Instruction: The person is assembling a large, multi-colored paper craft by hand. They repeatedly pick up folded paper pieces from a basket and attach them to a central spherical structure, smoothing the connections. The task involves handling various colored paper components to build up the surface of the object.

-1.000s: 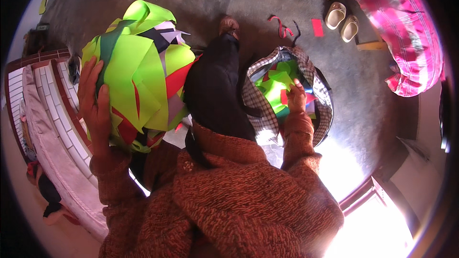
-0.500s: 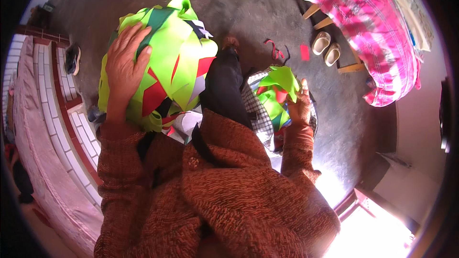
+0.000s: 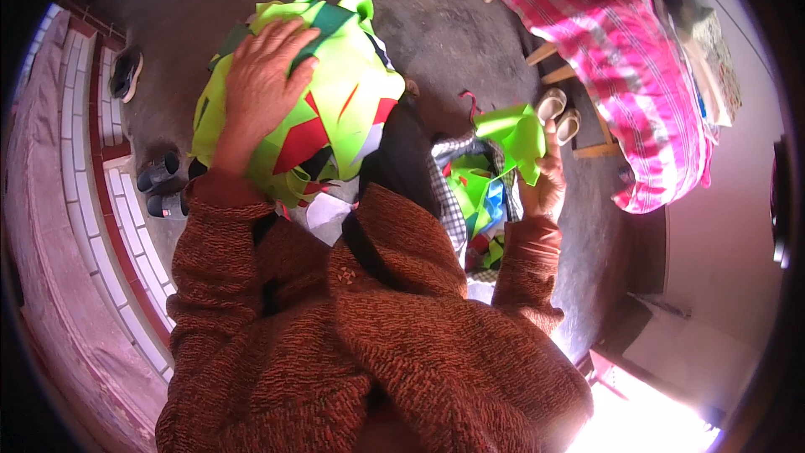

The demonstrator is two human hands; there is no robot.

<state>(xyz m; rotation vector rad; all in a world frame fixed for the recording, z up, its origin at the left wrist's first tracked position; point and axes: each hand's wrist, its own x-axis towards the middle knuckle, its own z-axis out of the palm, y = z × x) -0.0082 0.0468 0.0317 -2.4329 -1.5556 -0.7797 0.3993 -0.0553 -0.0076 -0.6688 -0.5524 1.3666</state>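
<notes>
My left hand (image 3: 267, 75) lies flat, fingers stretched, on top of a large heap of fabric scraps (image 3: 348, 75), mostly lime green with red, dark green and grey pieces. In my right hand (image 3: 545, 180) a lime-green fabric piece (image 3: 513, 136) is pinched between thumb and fingers, lifted over a black-and-white checked cloth bag (image 3: 451, 216). The bag's mouth gapes and shows more scraps (image 3: 470, 193) in green, blue and red. A pale grey piece (image 3: 329, 211) shows below the heap, close to my lap.
Beige slip-on shoes (image 3: 567, 126) stand beside a wooden-legged seat covered with a pink plaid cloth (image 3: 604, 59). Dark shoes (image 3: 126, 74) and black sandals (image 3: 163, 189) lie on the left, by a white-tiled ledge (image 3: 94, 210). A thin red strip (image 3: 470, 104) lies on the dark floor.
My right hand has raised the lime-green piece up out of the bag, uncovering blue scraps inside. The left hand stays on the heap while the whole view has shifted a little.
</notes>
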